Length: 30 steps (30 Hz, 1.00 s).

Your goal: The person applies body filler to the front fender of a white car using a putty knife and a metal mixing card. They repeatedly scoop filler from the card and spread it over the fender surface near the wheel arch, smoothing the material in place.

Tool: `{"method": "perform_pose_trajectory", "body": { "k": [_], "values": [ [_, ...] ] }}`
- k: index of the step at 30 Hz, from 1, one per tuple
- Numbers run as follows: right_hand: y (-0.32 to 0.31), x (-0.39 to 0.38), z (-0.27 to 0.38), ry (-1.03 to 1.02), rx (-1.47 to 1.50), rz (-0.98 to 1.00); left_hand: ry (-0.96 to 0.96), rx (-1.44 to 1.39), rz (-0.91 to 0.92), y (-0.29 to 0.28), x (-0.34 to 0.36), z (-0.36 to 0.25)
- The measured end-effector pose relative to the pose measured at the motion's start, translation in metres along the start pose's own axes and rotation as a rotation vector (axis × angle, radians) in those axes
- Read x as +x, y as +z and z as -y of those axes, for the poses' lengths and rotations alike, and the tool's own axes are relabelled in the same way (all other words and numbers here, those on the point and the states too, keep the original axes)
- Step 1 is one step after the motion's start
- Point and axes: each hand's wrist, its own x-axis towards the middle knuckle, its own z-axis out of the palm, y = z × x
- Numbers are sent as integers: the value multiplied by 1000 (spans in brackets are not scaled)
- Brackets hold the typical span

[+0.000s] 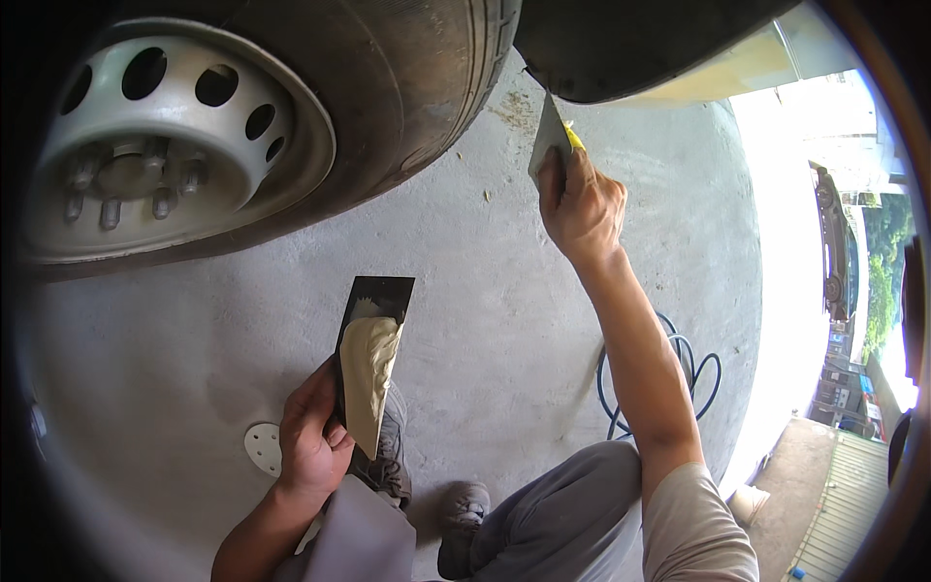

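A black board is gripped by its edge in the closed left hand, on the near side of the wheel; beige paste is borne on it. Right of the wheel, a scraper is pinched between thumb and fingers of the right hand, its tip at a dark panel; contact cannot be told.

likely a vehicle workshop, large wheel, concrete floor, coiled hose
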Motion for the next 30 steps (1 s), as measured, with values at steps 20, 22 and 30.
{"method": "perform_pose_trajectory", "body": {
  "k": [20,22,30],
  "values": [
    [-1,-5,11,-54,91,255,-57,-2,-35,9,5,-6],
    [-21,-21,31,10,271,381,-33,29,21,13,10,-8],
    [-125,-40,28,1039,1283,420,145,629,51,63,21,-28]
  ]
}}
